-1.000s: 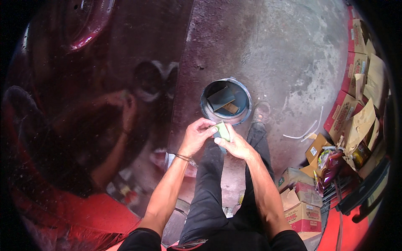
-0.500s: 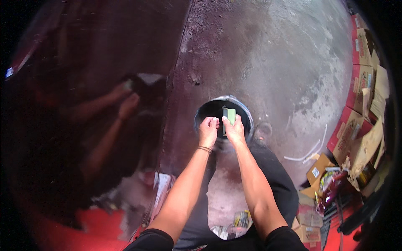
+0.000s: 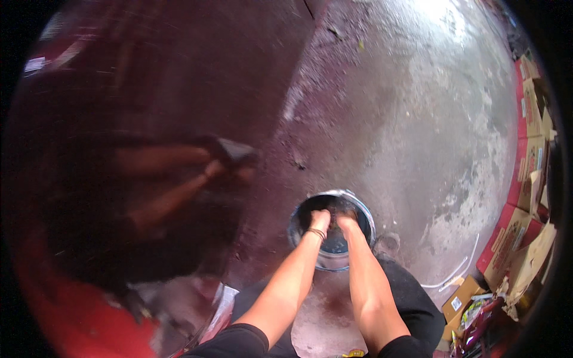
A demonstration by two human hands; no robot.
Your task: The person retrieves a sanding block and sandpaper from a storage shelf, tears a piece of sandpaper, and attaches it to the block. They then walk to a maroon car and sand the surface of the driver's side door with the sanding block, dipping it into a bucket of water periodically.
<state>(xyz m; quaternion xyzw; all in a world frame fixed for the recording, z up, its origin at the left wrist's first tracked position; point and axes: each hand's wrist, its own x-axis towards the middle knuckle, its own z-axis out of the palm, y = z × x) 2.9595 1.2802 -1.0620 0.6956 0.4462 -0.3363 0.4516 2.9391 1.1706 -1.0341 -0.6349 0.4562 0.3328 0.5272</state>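
Note:
Both hands reach down inside a round dark bucket (image 3: 332, 262) that stands on the floor between my legs. My left hand (image 3: 320, 219), with bands at the wrist, is at the left of the opening; its fingers look curled, and what they hold, if anything, is hidden. Close beside it, my right hand (image 3: 346, 222) dips into the bucket's dark inside. Its fingers are blurred and hidden from sight. The green block with a dark side that it held earlier cannot be made out now. Dark liquid seems to show below the hands.
A glossy dark red panel (image 3: 179, 89) fills the left side and mirrors my arms. Opened red and brown cartons (image 3: 506, 246) line the right edge. White tubing (image 3: 456, 271) lies on the wet concrete floor (image 3: 418, 149), near a small brown box (image 3: 459, 304).
Both hands have gone down into the bucket, and the green block has dropped out of sight with them. The view has shifted, so the bucket appears lower in the picture.

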